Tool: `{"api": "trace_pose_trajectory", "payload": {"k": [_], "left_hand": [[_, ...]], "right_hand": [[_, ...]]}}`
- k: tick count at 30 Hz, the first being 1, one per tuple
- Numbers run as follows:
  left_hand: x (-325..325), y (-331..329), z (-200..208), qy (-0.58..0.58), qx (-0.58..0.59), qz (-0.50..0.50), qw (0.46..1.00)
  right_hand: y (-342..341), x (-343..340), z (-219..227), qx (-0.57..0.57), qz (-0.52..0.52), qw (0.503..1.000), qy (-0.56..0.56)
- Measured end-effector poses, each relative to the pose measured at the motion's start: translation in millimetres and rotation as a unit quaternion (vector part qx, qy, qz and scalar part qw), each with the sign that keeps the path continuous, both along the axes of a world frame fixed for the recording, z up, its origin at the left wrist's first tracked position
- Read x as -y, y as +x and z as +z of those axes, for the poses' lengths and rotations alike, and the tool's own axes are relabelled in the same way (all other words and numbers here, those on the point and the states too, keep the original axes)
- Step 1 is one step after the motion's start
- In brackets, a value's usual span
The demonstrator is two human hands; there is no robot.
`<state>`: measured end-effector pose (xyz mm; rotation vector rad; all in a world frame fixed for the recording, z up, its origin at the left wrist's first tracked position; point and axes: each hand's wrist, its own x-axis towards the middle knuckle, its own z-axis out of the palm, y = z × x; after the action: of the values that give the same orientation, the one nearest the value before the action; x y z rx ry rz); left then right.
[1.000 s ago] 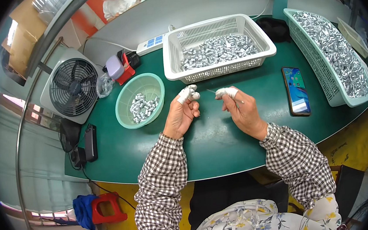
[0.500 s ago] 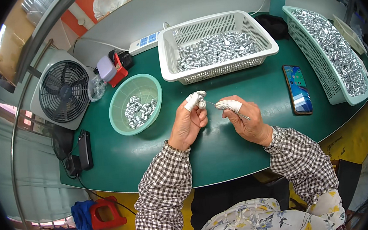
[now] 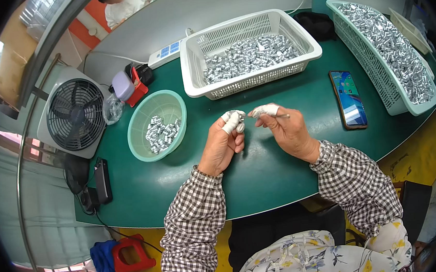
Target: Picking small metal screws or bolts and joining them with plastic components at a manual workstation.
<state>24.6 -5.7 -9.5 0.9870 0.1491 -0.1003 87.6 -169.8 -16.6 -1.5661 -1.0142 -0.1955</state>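
Note:
My left hand [image 3: 221, 147] pinches a small silver metal part [image 3: 241, 117] between white-wrapped thumb and forefinger, most of it hidden by them. Facing it, my right hand [image 3: 294, 135] grips a thin metal pick [image 3: 283, 116], its thumb or forefinger also wrapped in white. The pick's tip is at the part; whether it goes inside cannot be made out. Both hands are above the green table [image 3: 263, 184]. Small silver parts [image 3: 162, 134] lie in a light green bowl [image 3: 131, 137] left of my left hand. Many more fill a white basket [image 3: 255, 83] beyond my hands.
A pale green basket [image 3: 364, 63] heaped with silver parts stands at the right, near a phone [image 3: 348, 98]. A fan [image 3: 75, 115], a black adapter [image 3: 102, 181] and a red holder [image 3: 137, 93] are at the left. A power strip [image 3: 165, 54] lies behind. Another person [image 3: 126, 6] sits beyond the partition.
My right hand has risen a little and turned the pick to a flatter angle, bringing its fingers closer to the left hand's part. The whole view has shifted slightly.

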Motion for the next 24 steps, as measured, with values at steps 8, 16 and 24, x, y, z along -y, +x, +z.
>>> {"api": "trace_pose_trajectory", "payload": {"k": [8, 16, 24], "left_hand": [[-13.1, 4.2, 5.0, 0.09, 0.054, 0.113, 0.988], [-1.7, 6.3, 5.5, 0.309, 0.078, 0.176, 0.931], [11.8, 22.9, 44.4, 0.65, 0.106, 0.178, 0.731]], "right_hand": [[4.0, -0.1, 11.9, -0.186, -0.016, 0.981, 0.054], [25.9, -3.3, -2.2, -0.134, -0.101, 0.985, 0.051], [36.9, -3.5, -7.5, -0.144, -0.129, 0.979, 0.069]]}}
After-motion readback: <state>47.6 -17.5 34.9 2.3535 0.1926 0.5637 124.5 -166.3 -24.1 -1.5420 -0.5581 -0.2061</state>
